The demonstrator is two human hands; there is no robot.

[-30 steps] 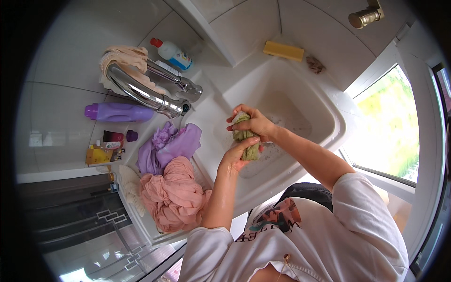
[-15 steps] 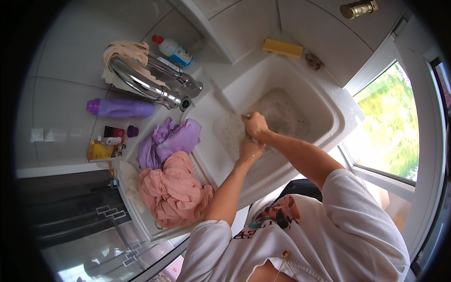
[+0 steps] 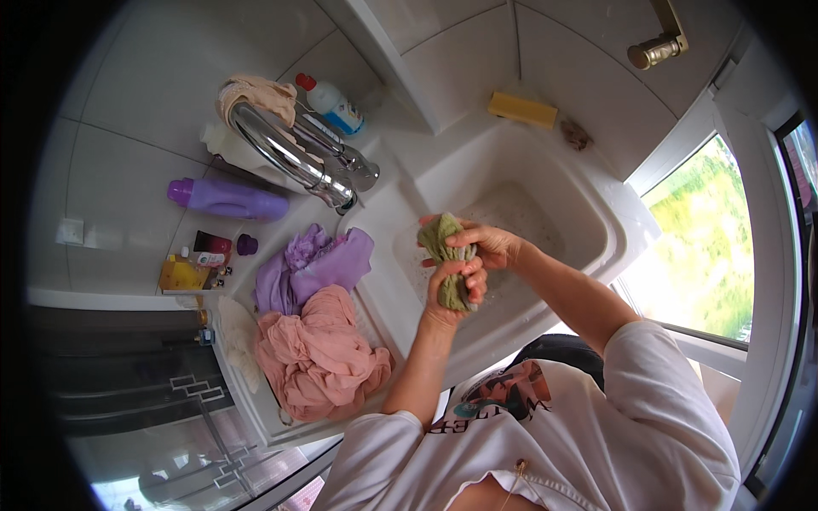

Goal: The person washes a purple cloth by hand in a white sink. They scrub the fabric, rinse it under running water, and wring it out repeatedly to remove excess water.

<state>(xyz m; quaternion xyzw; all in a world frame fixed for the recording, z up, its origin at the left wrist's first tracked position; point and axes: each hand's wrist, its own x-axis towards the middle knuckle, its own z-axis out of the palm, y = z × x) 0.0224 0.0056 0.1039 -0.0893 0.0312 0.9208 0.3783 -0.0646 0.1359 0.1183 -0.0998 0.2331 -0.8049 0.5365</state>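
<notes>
A bunched, wet green cloth (image 3: 441, 234) is held above the sink basin (image 3: 588, 170). My left hand (image 3: 456, 285) wraps round its lower end, fingers closed. At its upper end my right hand (image 3: 490, 243) grips it, with some fingers reaching behind the cloth. Cloudy, sudsy water (image 3: 520, 217) lies in the bottom of the basin below. To the left, on the ribbed drainboard, are a crumpled purple cloth (image 3: 319, 264) and a larger heap of pink cloth (image 3: 319, 353).
Left of the basin rises a chrome faucet (image 3: 273, 149) with a beige cloth (image 3: 260, 92) draped over it. A white bottle (image 3: 332, 104), a purple bottle (image 3: 228, 199) and small containers line the wall. A yellow bar (image 3: 523, 110) sits on the far rim. A window (image 3: 703, 247) is at right.
Both hands have risen from low in the basin, bringing the green cloth up into plain view. My right hand's grip has loosened somewhat, its fingers now more spread along the cloth.
</notes>
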